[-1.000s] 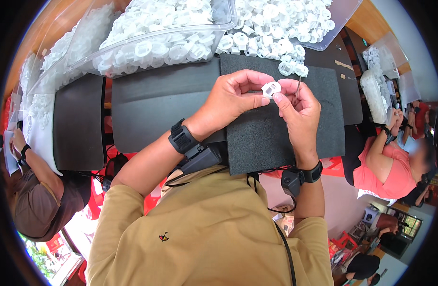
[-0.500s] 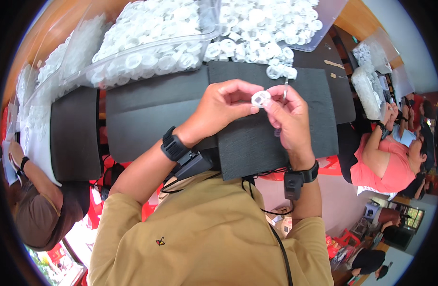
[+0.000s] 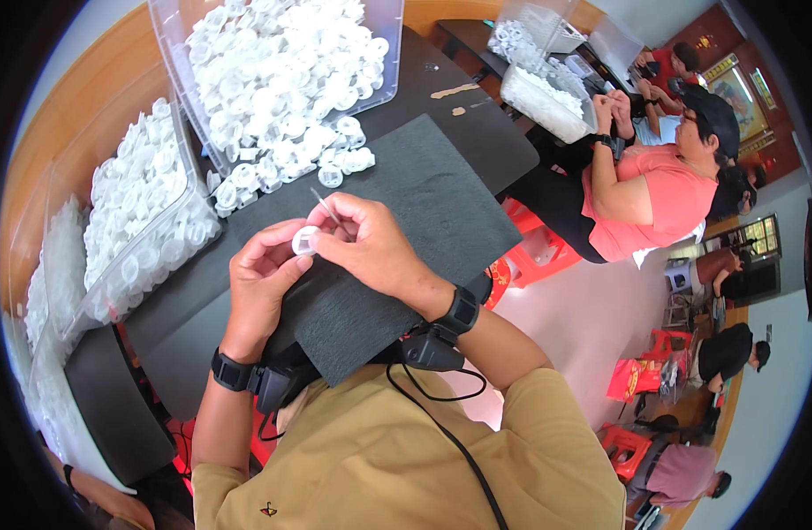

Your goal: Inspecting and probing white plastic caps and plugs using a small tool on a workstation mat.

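A small white round plastic part (image 3: 304, 240) with a squarish opening in its face is held up over the dark mat (image 3: 424, 190). My left hand (image 3: 263, 281) pinches its left side between thumb and fingers. From the right, the thumb and finger of my right hand (image 3: 371, 247) press on the same part. A slim metal tool (image 3: 325, 204) also sticks up out of my right hand, its tip pointing away from me; the fingers hide the rest of it. Loose white round parts (image 3: 331, 163) lie in a heap just beyond my hands, at the mat's far edge.
A clear plastic bin (image 3: 390, 66) full of white parts stands beyond the heap. Another full clear bin (image 3: 181, 190) is at the left. Co-workers sit along the dark table; one in a coral shirt (image 3: 631, 190) is at the right, near a red stool (image 3: 543, 261).
The view has swung to the right, so the bins and my hands appear further left and more of the room shows. Both hands still hold the white part.
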Available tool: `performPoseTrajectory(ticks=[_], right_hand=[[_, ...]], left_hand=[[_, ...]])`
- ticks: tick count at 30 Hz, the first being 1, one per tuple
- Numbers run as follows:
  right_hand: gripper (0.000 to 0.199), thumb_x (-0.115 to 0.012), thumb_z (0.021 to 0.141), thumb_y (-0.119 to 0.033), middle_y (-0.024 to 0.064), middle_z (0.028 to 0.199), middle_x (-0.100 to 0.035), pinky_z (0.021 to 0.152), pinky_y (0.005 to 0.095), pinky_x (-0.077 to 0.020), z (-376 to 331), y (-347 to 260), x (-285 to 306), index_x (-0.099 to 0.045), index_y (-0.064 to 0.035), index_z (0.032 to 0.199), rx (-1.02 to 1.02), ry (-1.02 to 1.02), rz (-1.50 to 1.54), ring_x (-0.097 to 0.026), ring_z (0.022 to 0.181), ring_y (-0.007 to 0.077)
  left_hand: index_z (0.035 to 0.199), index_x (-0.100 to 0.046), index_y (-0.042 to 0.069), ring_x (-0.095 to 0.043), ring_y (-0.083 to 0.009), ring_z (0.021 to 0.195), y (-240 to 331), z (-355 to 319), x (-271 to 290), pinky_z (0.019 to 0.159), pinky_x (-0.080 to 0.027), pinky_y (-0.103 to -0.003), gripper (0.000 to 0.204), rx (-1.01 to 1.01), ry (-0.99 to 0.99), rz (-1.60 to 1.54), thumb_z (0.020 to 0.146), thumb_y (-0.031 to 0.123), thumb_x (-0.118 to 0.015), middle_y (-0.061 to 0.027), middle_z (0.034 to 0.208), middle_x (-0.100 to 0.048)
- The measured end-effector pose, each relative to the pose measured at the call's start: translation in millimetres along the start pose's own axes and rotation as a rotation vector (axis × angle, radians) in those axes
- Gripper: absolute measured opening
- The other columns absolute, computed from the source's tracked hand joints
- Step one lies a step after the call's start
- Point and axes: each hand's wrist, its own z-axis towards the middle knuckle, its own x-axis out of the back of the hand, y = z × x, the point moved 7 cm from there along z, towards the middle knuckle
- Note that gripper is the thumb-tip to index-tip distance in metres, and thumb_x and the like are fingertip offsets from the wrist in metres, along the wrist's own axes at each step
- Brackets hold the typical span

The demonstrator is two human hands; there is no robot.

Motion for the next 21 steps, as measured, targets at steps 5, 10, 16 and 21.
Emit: performPoseTrajectory(ticks=[5, 10, 16, 21], right_hand=[[0.012, -0.067, 0.085, -0.006, -0.0025, 0.082, -0.06, 0.063, 0.0183, -0.0464, -1.1, -3.7, -2.5, -0.061, 0.0009, 0.093, -0.033, -0.039, -0.106, -0.054, 0.072, 0.0005], [0.013, -0.066, 0.085, -0.006, -0.0016, 0.083, -0.061, 0.064, 0.0188, -0.0478, -3.0, -3.8, -9.0, -0.062, 0.0011, 0.095, 0.026, 0.001, -0.06, -0.055, 0.073, 0.001], [0.011, -0.064, 0.086, -0.005, -0.0016, 0.085, -0.061, 0.066, 0.0189, -0.0479, -2.8, -1.6, -14.3, -0.061, 0.0006, 0.096, 0.029, 0.015, -0.007, -0.055, 0.075, 0.0012], [0.009, -0.063, 0.086, -0.004, -0.002, 0.085, -0.059, 0.066, 0.0193, -0.0466, -1.8, 8.2, -14.2, -0.059, -0.0003, 0.093, 0.008, -0.031, 0.174, -0.054, 0.077, 0.0012]], left_hand=[[0.118, -0.057, 0.0, -0.061, -0.017, 0.107, -9.9, -1.8, 7.5, 0.095, -0.049, -0.031, 0.036, 0.146, 0.035, -0.123, 0.084, -0.005, -0.067, -0.0099, 0.117, -0.062], [0.119, -0.057, -0.001, -0.061, -0.017, 0.106, -12.8, -4.7, 10.7, 0.095, -0.05, -0.032, 0.036, 0.177, 0.06, -0.205, 0.084, -0.004, -0.068, -0.0112, 0.115, -0.062], [0.117, -0.058, 0.002, -0.061, -0.0151, 0.103, -7.5, -5.5, 9.5, 0.094, -0.049, -0.03, 0.035, 0.133, 0.076, -0.191, 0.084, 0.002, -0.07, -0.0075, 0.112, -0.063], [0.113, -0.061, -0.001, -0.061, -0.0178, 0.105, -6.0, -5.7, 11.6, 0.093, -0.049, -0.032, 0.033, 0.07, 0.074, -0.06, 0.082, -0.003, -0.071, -0.0125, 0.118, -0.062]])
